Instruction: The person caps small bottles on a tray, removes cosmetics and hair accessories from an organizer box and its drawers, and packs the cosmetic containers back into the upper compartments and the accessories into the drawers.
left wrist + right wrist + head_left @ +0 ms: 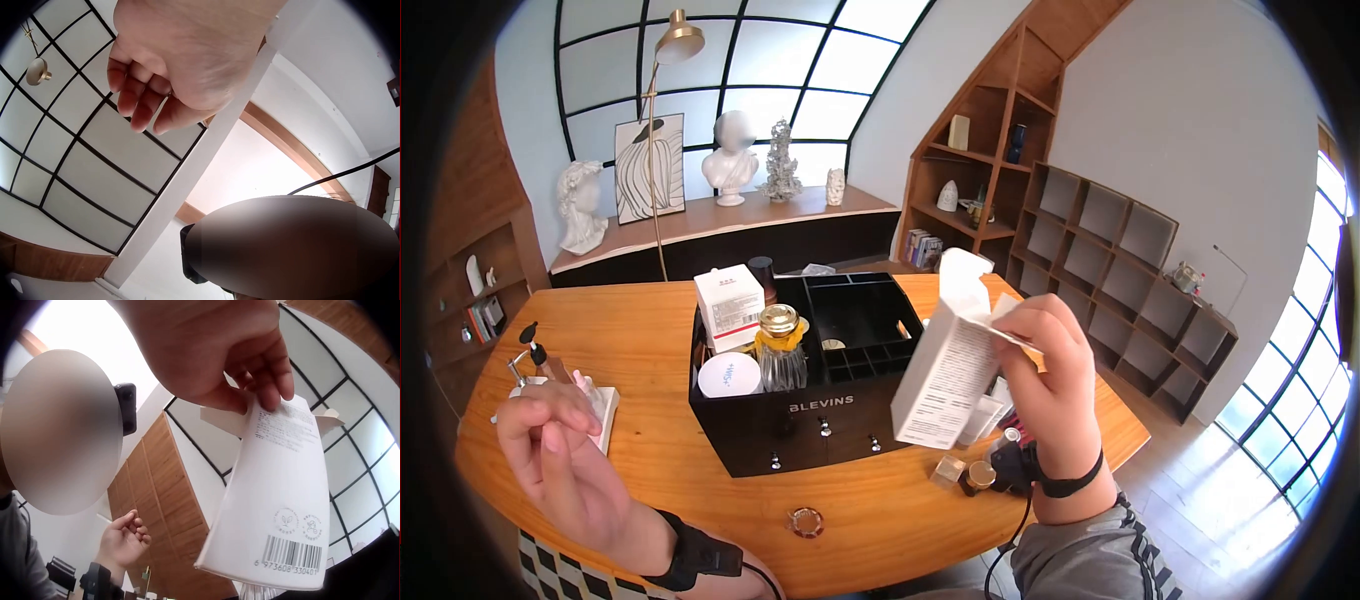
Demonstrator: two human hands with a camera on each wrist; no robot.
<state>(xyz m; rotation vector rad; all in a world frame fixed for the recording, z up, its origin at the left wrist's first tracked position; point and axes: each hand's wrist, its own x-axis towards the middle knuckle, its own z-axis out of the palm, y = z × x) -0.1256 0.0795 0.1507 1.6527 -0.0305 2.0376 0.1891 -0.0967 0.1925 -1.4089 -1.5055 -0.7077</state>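
At the far left of the head view, a pump bottle (536, 348) is standing on the wooden table (662, 425), with a white tray (608, 418) lying just beside it. In the lower left, the left hand (572, 470) is hovering with its palm up, its fingers curling loosely and holding nothing; the left wrist view is showing the same relaxed bend at the top of the frame.

In the centre, a black organizer (745, 435) lettered BLEVINS is sitting on the table. Its left part is holding a white box (732, 300) with a red stripe, a round white container (730, 374) and a glass jar (782, 368) with a gold lid. Below it, near the bottom centre, a small round clear piece (806, 522) is lying on the wood.

Right of centre, a white carton (945, 388) is hanging tilted in front of the organizer's right end, its top flaps standing up; whether the two are touching, I cannot tell. The right hand (1055, 365) is pinching the carton near its upper edge, thumb and fingers clamping together on it. In the right wrist view, the carton is showing a barcode low on one side. Beneath the right hand, a gold-lidded pot (978, 476) is resting near the table's front edge.
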